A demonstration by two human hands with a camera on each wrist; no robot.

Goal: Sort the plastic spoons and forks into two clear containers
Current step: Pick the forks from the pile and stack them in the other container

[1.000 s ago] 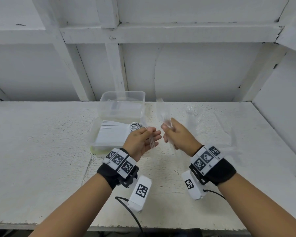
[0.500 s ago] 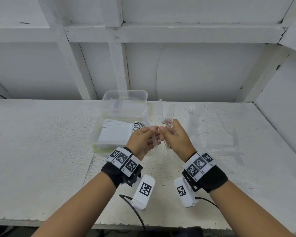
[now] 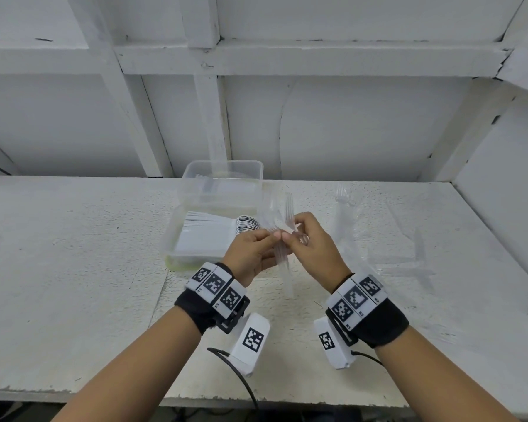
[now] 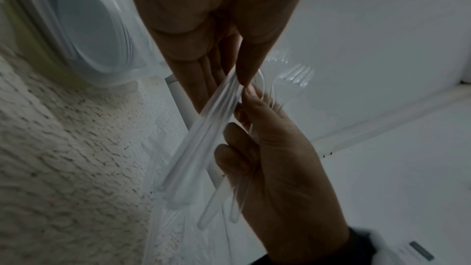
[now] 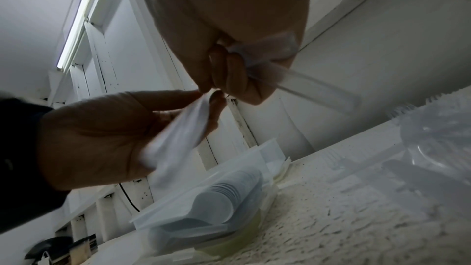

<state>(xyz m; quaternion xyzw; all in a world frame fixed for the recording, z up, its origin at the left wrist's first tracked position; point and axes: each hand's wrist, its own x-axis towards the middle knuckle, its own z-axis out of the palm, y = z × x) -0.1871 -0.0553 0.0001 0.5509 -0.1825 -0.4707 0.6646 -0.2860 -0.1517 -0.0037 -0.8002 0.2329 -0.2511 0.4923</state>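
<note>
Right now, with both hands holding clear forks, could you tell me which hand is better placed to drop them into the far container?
Probably the left hand: it grips a bundle of forks and sits nearer the far container, which already holds forks. The right hand is farther away.

A bare work or storage space, more workshop than home. A rough white-painted bench (image 3: 73,269) fills the lower half of the head view, backed by a white wall (image 3: 348,132) with chipped painted timber framing (image 3: 287,56) across the top. A tube light (image 5: 74,33) runs up the upper left of the right wrist view.
</note>
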